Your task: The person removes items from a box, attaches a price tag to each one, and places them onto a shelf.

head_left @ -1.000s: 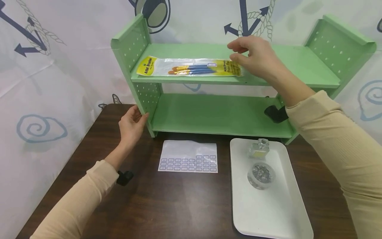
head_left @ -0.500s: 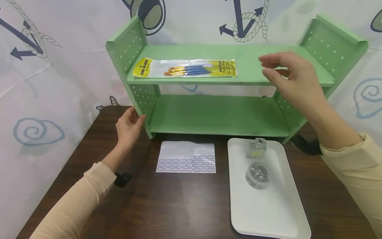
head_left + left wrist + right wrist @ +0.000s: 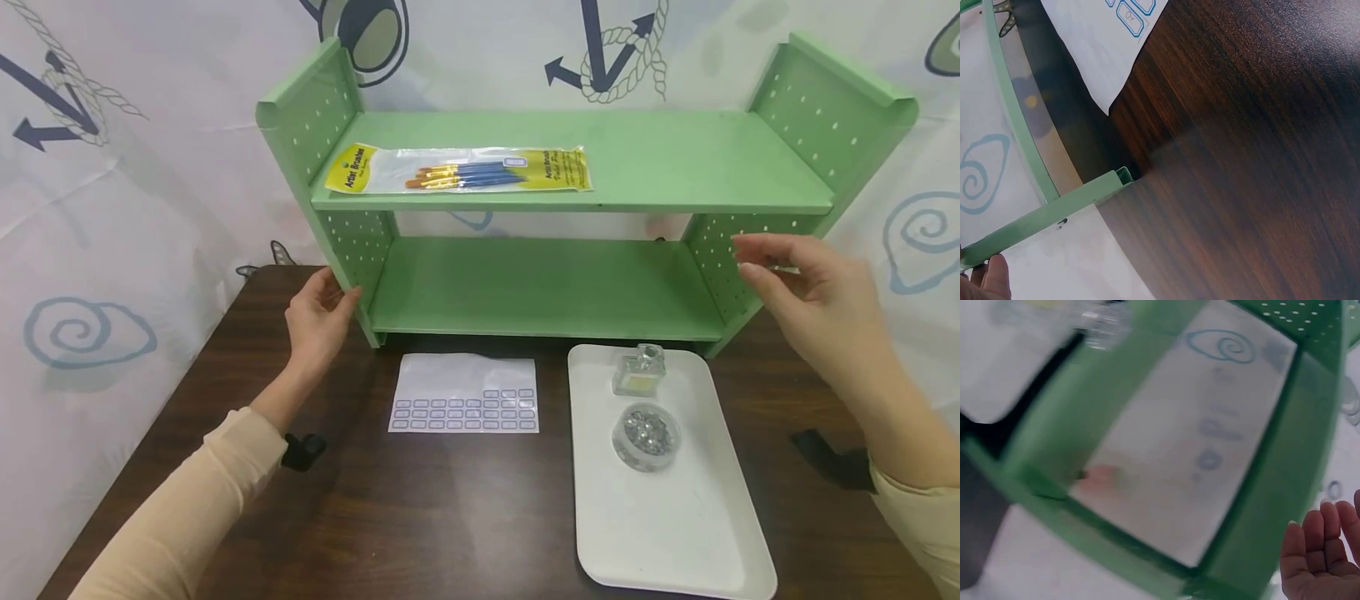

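A green two-tier shelf [image 3: 540,287] with dotted side panels stands at the back of the table. My left hand [image 3: 318,325] pinches the front edge of its left panel, seen also in the left wrist view, where the thumb [image 3: 997,275] lies against the green edge. A packet of artist brushes [image 3: 459,171] lies flat along the front left of the upper tier. My right hand [image 3: 821,308], fingers loosely bent and holding nothing, hovers in front of the shelf's right side. In the right wrist view its fingers [image 3: 1314,547] are apart from the shelf.
A white tray [image 3: 675,533] on the table's right bears a small glass bottle [image 3: 640,372] and a clear round container [image 3: 647,437] of silvery pieces. A sheet of blue-bordered labels [image 3: 465,392] lies left of it. A printed cloth [image 3: 480,67] hangs behind.
My right hand has drawn away from the brush packet's right end, moving right and down past the shelf's right side. The left hand keeps its place on the shelf panel.
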The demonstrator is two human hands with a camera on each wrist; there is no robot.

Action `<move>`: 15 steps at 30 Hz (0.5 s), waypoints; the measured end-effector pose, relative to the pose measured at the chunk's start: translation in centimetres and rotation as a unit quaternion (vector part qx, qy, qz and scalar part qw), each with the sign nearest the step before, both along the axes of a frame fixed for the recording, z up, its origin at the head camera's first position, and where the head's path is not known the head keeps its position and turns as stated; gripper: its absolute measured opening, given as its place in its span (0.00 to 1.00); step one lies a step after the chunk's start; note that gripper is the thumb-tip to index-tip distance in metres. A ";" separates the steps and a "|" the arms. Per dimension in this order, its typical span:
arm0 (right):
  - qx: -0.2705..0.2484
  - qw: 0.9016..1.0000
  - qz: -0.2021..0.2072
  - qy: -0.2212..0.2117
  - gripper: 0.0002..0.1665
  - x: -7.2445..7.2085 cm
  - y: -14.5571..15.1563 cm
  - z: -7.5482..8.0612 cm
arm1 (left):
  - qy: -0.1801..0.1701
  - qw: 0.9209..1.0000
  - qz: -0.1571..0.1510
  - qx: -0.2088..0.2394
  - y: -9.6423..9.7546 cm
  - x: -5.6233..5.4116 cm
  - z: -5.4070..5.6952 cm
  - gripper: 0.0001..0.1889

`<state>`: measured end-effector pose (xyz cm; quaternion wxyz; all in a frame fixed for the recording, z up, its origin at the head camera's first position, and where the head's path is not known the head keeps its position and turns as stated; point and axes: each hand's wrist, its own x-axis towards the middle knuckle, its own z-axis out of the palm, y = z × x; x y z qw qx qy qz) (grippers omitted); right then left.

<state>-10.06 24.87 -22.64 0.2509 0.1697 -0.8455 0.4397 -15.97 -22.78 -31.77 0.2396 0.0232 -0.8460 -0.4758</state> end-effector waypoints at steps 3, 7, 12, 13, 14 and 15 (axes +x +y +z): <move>-0.001 1.000 -0.006 -0.010 0.18 0.5 1.3 -2.1 | -0.001 1.000 0.003 0.003 0.0 0.0 0.0 0.19; 0.006 0.999 -0.024 -0.043 0.15 1.2 2.7 -4.8 | -0.001 1.000 0.006 0.000 0.0 0.0 0.0 0.19; 0.051 0.994 -0.052 -0.078 0.16 1.9 3.9 -7.7 | -0.005 1.000 0.006 0.002 0.1 0.0 0.1 0.18; 0.058 0.993 -0.055 -0.085 0.16 2.0 4.0 -8.3 | -0.006 1.000 0.006 0.002 0.2 0.0 0.1 0.18; 0.066 0.992 -0.057 -0.092 0.16 2.0 4.2 -8.8 | -0.006 1.000 0.006 0.004 0.2 0.0 0.1 0.18; 0.073 0.991 -0.058 -0.099 0.16 2.1 4.3 -9.2 | -0.006 1.000 0.007 0.005 0.2 0.0 0.1 0.18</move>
